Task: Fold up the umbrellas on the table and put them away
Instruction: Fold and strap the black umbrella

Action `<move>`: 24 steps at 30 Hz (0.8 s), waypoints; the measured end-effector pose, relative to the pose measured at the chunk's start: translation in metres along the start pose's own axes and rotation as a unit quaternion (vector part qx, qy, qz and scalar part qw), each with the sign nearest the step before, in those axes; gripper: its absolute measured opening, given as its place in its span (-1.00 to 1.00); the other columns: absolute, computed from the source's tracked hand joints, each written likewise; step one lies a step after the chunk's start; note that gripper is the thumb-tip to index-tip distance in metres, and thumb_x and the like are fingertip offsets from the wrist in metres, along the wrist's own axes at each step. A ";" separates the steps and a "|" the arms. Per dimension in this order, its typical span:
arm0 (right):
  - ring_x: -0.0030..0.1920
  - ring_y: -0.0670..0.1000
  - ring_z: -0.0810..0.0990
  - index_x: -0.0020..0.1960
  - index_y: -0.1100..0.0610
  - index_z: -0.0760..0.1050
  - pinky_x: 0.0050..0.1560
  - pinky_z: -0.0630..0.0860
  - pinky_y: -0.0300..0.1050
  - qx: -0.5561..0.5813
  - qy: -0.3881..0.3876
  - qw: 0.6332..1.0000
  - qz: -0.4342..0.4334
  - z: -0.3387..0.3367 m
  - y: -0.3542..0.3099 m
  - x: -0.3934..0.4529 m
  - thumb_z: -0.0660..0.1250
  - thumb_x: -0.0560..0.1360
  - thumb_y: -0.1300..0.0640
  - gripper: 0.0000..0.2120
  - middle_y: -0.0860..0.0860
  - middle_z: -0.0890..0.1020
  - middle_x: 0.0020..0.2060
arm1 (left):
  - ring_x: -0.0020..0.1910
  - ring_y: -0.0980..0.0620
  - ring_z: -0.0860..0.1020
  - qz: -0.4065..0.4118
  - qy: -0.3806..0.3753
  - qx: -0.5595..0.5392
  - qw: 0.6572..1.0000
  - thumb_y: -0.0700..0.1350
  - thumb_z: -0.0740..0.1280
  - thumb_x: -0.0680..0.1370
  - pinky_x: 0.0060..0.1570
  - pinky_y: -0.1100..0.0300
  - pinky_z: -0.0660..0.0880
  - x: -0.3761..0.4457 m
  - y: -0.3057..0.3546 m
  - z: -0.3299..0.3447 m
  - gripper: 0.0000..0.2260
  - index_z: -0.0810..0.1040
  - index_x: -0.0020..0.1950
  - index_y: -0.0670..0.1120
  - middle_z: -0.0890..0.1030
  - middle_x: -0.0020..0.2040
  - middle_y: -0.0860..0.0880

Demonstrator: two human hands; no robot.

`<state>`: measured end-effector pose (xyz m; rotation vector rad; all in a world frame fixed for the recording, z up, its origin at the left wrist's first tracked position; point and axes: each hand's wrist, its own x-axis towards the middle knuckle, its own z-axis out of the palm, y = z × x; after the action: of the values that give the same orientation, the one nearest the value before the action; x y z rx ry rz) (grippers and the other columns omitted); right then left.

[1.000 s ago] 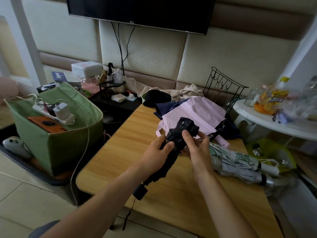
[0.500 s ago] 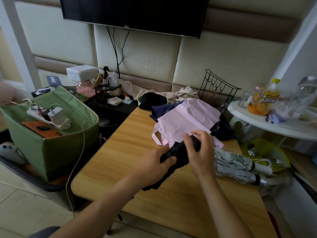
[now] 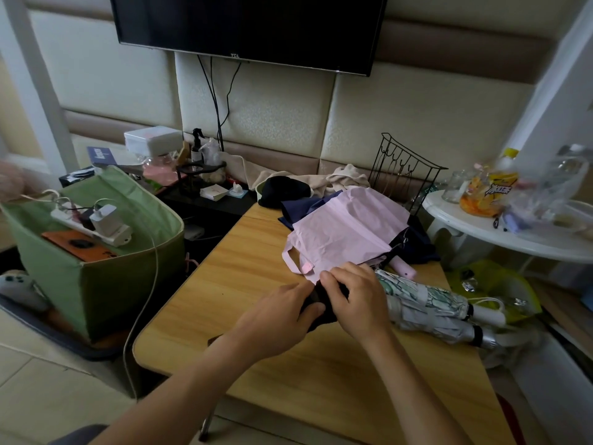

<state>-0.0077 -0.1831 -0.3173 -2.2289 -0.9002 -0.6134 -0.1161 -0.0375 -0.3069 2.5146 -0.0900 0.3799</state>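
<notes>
Both hands grip black umbrella over table: left hand fingers wrapped, right hand pinching top. Long axis runs toward lower left.

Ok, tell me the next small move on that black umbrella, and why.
Probably keep rolling the black umbrella's cloth tight and close its strap. Both the left hand and the right hand grip it over the wooden table, so the bundle looks unfinished, and the pink umbrella behind lies unfolded, waiting.
</notes>
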 end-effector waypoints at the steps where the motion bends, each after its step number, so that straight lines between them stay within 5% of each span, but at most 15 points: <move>1: -0.21 -0.06 0.32 -0.31 0.03 0.42 -0.28 0.20 -0.10 -0.009 0.017 1.000 0.007 0.000 -0.002 -0.001 0.15 0.64 -0.14 -0.59 -0.12 0.46 -0.36 | -0.26 0.06 0.48 0.003 0.000 0.002 1.000 0.05 0.18 0.67 -0.25 0.06 0.46 -0.001 0.001 0.001 -0.82 0.43 -0.02 -0.03 0.52 -0.16 0.07; 7: -0.24 -0.03 0.31 -0.31 0.09 0.41 -0.27 0.24 -0.08 -0.032 0.066 0.997 -0.015 0.007 0.002 -0.003 0.15 0.67 -0.04 -0.59 -0.08 0.43 -0.36 | -0.20 -0.14 0.57 -0.083 -0.078 -0.135 0.984 0.06 0.17 0.68 -0.08 -0.16 0.52 0.004 0.000 0.000 -0.74 0.49 0.00 -0.10 0.61 -0.12 -0.10; 12: -0.19 0.01 0.37 -0.27 0.15 0.44 -0.20 0.36 -0.05 0.007 0.076 0.995 -0.061 0.006 -0.002 -0.005 0.19 0.69 0.04 -0.62 -0.05 0.43 -0.32 | -0.14 -0.21 0.66 -0.215 -0.283 -0.329 0.875 0.17 0.21 0.67 -0.07 -0.07 0.62 0.005 -0.007 -0.025 -0.59 0.46 0.30 -0.13 0.70 0.02 -0.24; 14: -0.17 0.01 0.38 -0.25 0.16 0.47 -0.16 0.38 -0.06 0.034 0.089 0.993 -0.068 0.003 -0.005 -0.004 0.20 0.68 0.06 -0.64 -0.04 0.45 -0.30 | -0.17 -0.22 0.65 -0.224 -0.307 -0.368 0.848 0.20 0.25 0.64 -0.12 -0.04 0.62 0.004 -0.010 -0.030 -0.55 0.41 0.34 -0.11 0.70 -0.01 -0.24; 20: 0.04 -0.05 0.49 -0.09 0.08 0.58 0.02 0.48 -0.18 0.142 0.053 0.988 0.017 0.003 0.000 -0.004 0.31 0.57 -0.08 -0.76 -0.08 0.50 -0.02 | -0.35 -0.05 0.59 -0.165 -0.177 -0.254 0.936 0.20 0.29 0.62 -0.36 0.08 0.60 0.004 -0.012 -0.013 -0.68 0.51 0.19 -0.02 0.61 -0.12 -0.15; 24: 0.27 -0.12 0.37 0.27 -0.05 0.44 0.04 0.41 -0.50 0.194 0.026 0.970 0.143 0.010 -0.017 -0.007 0.47 0.38 -0.32 -0.42 -0.06 0.30 0.34 | -0.45 -0.01 0.57 -0.112 -0.045 -0.168 0.978 0.19 0.30 0.59 -0.42 -0.03 0.56 0.008 -0.007 -0.002 -0.73 0.55 -0.01 0.00 0.64 -0.27 -0.06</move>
<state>-0.0236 -0.1693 -0.3222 -1.9262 -0.5957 -0.3267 -0.1080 -0.0310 -0.3071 2.1778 0.0883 0.1449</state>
